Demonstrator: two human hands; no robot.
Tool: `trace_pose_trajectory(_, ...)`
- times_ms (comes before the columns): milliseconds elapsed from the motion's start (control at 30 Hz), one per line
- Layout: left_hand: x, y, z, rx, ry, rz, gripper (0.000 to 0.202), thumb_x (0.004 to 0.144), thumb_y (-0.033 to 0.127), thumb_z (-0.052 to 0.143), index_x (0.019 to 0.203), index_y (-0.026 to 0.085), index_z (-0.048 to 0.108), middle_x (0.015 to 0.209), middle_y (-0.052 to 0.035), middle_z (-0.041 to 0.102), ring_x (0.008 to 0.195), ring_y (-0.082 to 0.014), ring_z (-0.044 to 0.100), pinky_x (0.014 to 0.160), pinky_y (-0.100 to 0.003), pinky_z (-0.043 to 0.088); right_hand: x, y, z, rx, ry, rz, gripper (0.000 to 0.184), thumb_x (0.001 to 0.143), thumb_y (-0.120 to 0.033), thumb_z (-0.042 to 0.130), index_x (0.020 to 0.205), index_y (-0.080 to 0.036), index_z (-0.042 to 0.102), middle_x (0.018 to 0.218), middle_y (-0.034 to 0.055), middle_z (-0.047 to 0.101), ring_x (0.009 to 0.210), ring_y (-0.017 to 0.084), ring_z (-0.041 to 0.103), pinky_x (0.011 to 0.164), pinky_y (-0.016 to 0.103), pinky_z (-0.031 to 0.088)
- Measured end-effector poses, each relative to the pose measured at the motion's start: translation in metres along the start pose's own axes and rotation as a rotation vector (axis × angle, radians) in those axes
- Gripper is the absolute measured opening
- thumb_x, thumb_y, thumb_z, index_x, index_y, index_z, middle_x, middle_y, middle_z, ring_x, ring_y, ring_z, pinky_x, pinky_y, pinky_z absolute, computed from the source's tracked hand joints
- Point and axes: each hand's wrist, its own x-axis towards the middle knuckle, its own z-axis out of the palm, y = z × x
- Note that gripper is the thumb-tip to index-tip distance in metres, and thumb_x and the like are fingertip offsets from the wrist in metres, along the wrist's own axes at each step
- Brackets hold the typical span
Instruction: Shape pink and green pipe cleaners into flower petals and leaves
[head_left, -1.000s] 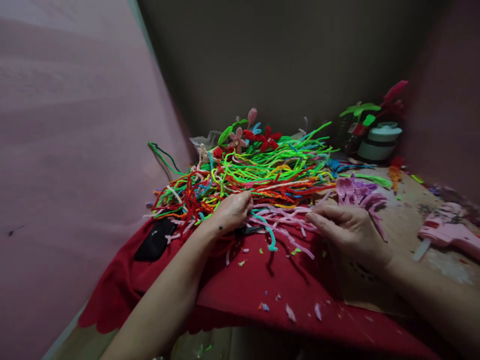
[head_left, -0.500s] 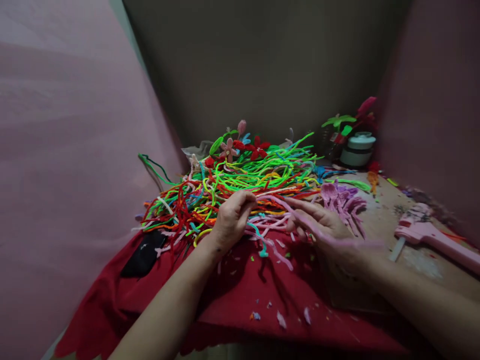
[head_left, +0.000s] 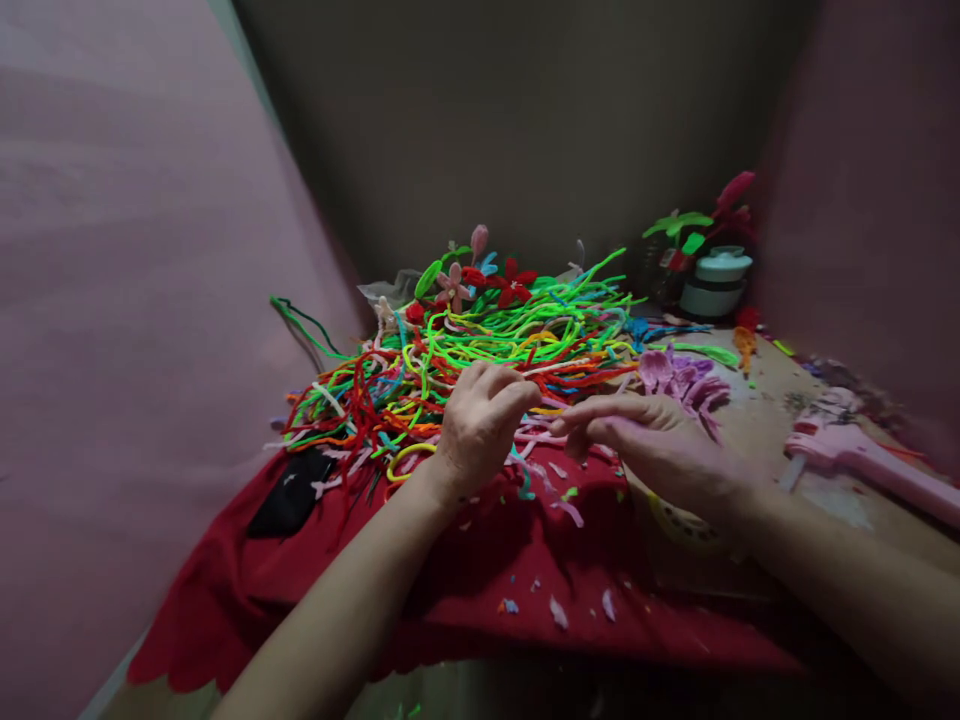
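Observation:
My left hand [head_left: 486, 425] is closed in a pinch above the front of a heap of pipe cleaners [head_left: 510, 335]. A pink pipe cleaner [head_left: 553, 403] runs out from its fingertips toward my right hand [head_left: 649, 440]. My right hand's fingers are held close together around that strand, thumb below; a smeared pink streak crosses the back of the hand. Both hands are apart by a small gap. Beneath them lie more pink strands and a turquoise twisted piece [head_left: 525, 485]. Just behind my right hand is a bunch of purple looped petals [head_left: 679, 385].
A pink glue gun [head_left: 862, 455] lies on the board at right. A lidded jar [head_left: 716, 283] stands at the back right, near fuzzy flowers [head_left: 514, 283] on the heap. A black pouch [head_left: 292, 495] rests on the red cloth [head_left: 480, 590] at left; scraps lie in front.
My left hand has turned, its back now more toward me, and moved slightly right. My right hand's fingers have drawn closer together. The pink pipe cleaner's long free end no longer shows clearly.

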Motion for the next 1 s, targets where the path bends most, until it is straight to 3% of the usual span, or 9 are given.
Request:
trace_pose_trajectory(167, -0.002, -0.010, -0.008, 0.090, -0.084, -0.057, 0.019, 0.087, 0.027, 0.043, 0.085, 0.019, 0.061, 0.082, -0.0040, 0.061, 0.077, -0.0107, 0.055, 0.069, -0.021, 0.040, 0.006, 0.000, -0.005, 0.091, 0.102, -0.051, 0.029, 0.083, -0.044, 0.049, 0.090, -0.022, 0.066, 0.090, 0.0065, 0.066, 0.078, 0.018, 0.061, 0.076, 0.036, 0.048)
trace_pose_trajectory(333, -0.008, -0.010, -0.020, 0.218, -0.289, -0.012, 0.023, 0.088, 0.022, 0.038, 0.085, 0.019, 0.060, 0.074, -0.0030, 0.063, 0.074, -0.0117, 0.056, 0.069, -0.022, 0.038, 0.012, -0.010, -0.011, 0.172, 0.168, -0.098, 0.034, 0.090, -0.041, 0.034, 0.085, -0.026, 0.064, 0.096, 0.0052, 0.065, 0.097, 0.021, 0.059, 0.081, 0.041, 0.045)
trace_pose_trajectory(433, -0.011, -0.005, -0.020, 0.241, -0.473, -0.039, 0.025, 0.086, 0.018, 0.034, 0.088, 0.020, 0.059, 0.074, -0.0025, 0.064, 0.072, -0.0116, 0.056, 0.065, -0.022, 0.036, 0.015, -0.019, -0.020, 0.242, 0.294, -0.090, 0.037, 0.092, -0.040, 0.031, 0.076, -0.025, 0.061, 0.078, 0.0045, 0.062, 0.085, 0.018, 0.061, 0.075, 0.038, 0.044)
trace_pose_trajectory(533, -0.014, 0.004, -0.015, 0.234, -0.615, 0.000, 0.025, 0.084, 0.018, 0.034, 0.089, 0.021, 0.059, 0.070, -0.0022, 0.063, 0.065, -0.0117, 0.054, 0.055, -0.022, 0.031, 0.018, -0.026, -0.031, 0.259, 0.404, -0.082, 0.033, 0.092, -0.035, 0.033, 0.075, -0.023, 0.059, 0.051, -0.0027, 0.039, 0.053, 0.010, 0.049, 0.066, 0.035, 0.041)
trace_pose_trajectory(600, -0.015, 0.011, -0.010, 0.212, -0.629, 0.058, 0.025, 0.083, 0.017, 0.034, 0.088, 0.020, 0.059, 0.066, -0.0022, 0.061, 0.061, -0.0118, 0.052, 0.051, -0.023, 0.028, 0.020, -0.027, -0.037, 0.160, 0.416, -0.080, 0.032, 0.093, -0.032, 0.033, 0.078, -0.021, 0.059, 0.047, -0.0067, 0.023, 0.043, 0.008, 0.032, 0.057, 0.033, 0.035)
trace_pose_trajectory(700, -0.017, 0.016, -0.007, 0.165, -0.589, 0.102, 0.023, 0.083, 0.016, 0.035, 0.087, 0.020, 0.058, 0.062, -0.0009, 0.060, 0.057, -0.0110, 0.050, 0.049, -0.024, 0.024, 0.022, -0.027, -0.041, 0.122, 0.412, -0.061, 0.032, 0.093, -0.032, 0.033, 0.082, -0.019, 0.060, 0.045, -0.0080, 0.016, 0.040, 0.007, 0.020, 0.048, 0.030, 0.025)
trace_pose_trajectory(833, -0.019, 0.004, -0.011, 0.049, -0.496, 0.055, 0.019, 0.082, 0.016, 0.038, 0.083, 0.019, 0.058, 0.062, 0.0015, 0.059, 0.055, -0.0083, 0.049, 0.050, -0.021, 0.027, 0.022, -0.031, -0.038, 0.443, 0.452, -0.025, 0.029, 0.093, -0.028, 0.036, 0.086, -0.016, 0.061, 0.041, -0.0081, 0.018, 0.039, 0.007, 0.012, 0.042, 0.024, 0.021)
trace_pose_trajectory(1000, -0.016, -0.019, -0.025, -0.121, -0.473, -0.178, 0.021, 0.086, 0.026, 0.042, 0.078, 0.017, 0.060, 0.060, 0.0035, 0.057, 0.054, -0.0051, 0.047, 0.053, -0.016, 0.030, 0.023, -0.038, -0.038, 0.729, 0.598, -0.002, 0.030, 0.093, -0.021, 0.036, 0.081, -0.010, 0.061, 0.037, -0.0081, 0.021, 0.037, 0.006, 0.010, 0.038, 0.018, 0.022)
